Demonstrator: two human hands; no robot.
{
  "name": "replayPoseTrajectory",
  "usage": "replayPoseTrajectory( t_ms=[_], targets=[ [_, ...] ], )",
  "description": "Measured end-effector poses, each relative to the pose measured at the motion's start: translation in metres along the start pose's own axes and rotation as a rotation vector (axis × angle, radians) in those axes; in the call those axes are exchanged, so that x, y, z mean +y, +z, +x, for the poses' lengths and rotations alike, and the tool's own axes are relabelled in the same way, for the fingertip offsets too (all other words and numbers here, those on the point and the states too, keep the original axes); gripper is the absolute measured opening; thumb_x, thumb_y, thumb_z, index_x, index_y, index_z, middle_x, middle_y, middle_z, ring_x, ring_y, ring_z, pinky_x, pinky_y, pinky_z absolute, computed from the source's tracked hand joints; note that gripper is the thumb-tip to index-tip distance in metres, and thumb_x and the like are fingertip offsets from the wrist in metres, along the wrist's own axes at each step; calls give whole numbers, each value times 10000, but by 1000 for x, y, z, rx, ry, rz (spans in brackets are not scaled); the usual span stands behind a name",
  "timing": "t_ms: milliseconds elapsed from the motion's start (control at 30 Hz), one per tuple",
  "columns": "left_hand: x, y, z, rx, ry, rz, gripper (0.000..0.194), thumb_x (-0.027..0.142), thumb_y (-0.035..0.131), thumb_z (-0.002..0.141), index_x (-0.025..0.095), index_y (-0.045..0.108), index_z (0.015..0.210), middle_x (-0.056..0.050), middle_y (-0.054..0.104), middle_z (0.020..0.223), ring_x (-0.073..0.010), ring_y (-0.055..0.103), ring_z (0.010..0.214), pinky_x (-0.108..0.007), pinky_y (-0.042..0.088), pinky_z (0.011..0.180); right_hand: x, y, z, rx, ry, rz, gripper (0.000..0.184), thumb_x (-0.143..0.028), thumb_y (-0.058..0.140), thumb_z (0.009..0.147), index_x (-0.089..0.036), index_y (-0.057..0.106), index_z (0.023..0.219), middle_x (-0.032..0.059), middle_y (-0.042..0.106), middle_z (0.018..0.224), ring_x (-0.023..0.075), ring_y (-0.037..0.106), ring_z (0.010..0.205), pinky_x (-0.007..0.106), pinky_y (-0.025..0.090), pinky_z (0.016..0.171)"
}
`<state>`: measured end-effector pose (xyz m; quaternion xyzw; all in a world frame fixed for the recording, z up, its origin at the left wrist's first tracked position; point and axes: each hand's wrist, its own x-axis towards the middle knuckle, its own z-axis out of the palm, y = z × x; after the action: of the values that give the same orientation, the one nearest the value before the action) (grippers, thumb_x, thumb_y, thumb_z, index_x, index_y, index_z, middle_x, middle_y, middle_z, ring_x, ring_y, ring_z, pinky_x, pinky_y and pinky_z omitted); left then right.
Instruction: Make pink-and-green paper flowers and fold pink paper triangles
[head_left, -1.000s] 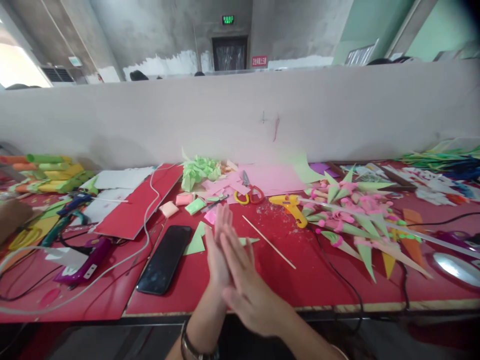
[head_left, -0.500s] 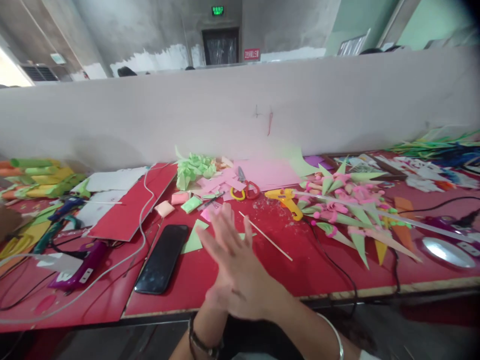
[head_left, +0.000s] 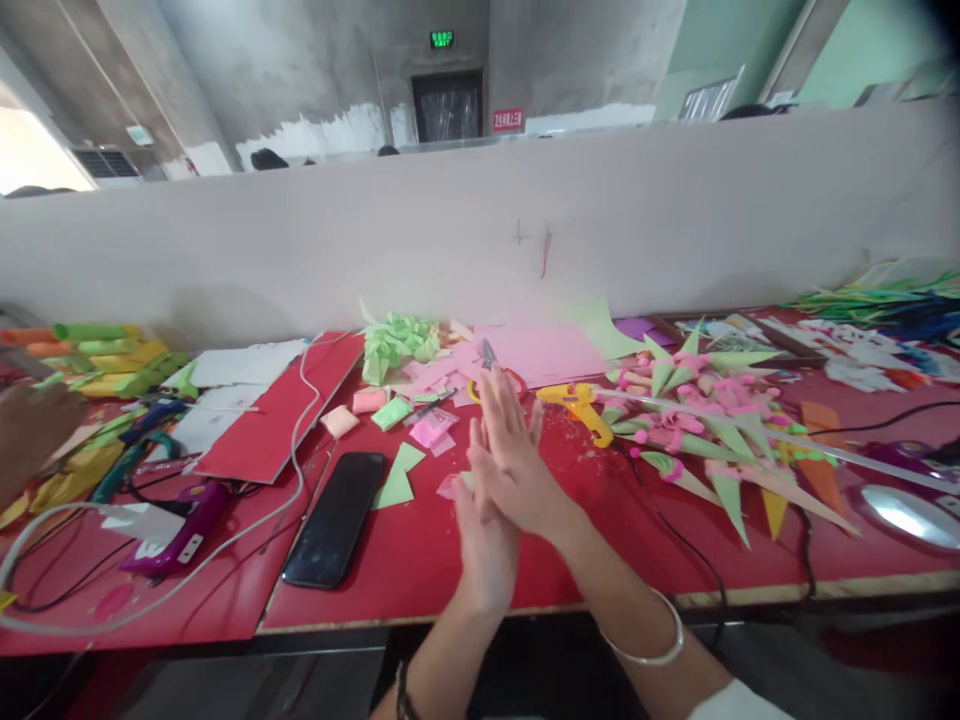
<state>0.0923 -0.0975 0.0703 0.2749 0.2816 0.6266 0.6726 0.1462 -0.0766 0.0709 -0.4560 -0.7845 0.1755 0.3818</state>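
Note:
Over the front middle of the table, my left hand (head_left: 486,545) and my right hand (head_left: 525,475) are pressed palm to palm, fingers stretched forward. My right hand lies across the upper side of my left. Whatever may be between the palms is hidden. Behind the fingertips lie scissors (head_left: 516,378) with red and yellow handles, partly covered. Small pink (head_left: 448,487) and green scraps show beside my left fingers. To the left are a black phone (head_left: 335,520), cut green paper (head_left: 396,480) and a bright pink packet (head_left: 433,427).
A yellow glue gun (head_left: 581,405) and a heap of green and pink paper cones (head_left: 697,410) lie right. Green shreds (head_left: 397,345) sit at the partition (head_left: 300,250). A white cable (head_left: 296,440) crosses left, near a purple power strip (head_left: 187,535). Another person's blurred hand (head_left: 30,430) shows far left.
My hands have turned from crossed with spread fingers to palm against palm, pointing forward. A thin pale stick seen beside my right hand is out of sight. A blurred hand has appeared far left.

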Motion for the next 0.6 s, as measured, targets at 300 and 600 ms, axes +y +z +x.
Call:
replayPoseTrajectory(
  t_ms=[300,600],
  targets=[
    [-13,8,-7,9,151,-23,647,594,213,790,298,144,1361,22,205,1426,-219,154,1306,-360,223,1043,1,3,-2,-27,-107,14,729,-597,219,807,-247,-89,1367,30,-91,1451,269,-100,1310,563,-52,1011],
    [3,-5,0,98,114,1,631,576,260,793,335,115,1357,48,175,1431,-257,88,1310,-429,190,1047,-16,4,-12,-42,-209,15,819,-693,209,738,-250,-59,1372,34,-79,1452,301,-55,1311,570,-40,1012]
  ],
)
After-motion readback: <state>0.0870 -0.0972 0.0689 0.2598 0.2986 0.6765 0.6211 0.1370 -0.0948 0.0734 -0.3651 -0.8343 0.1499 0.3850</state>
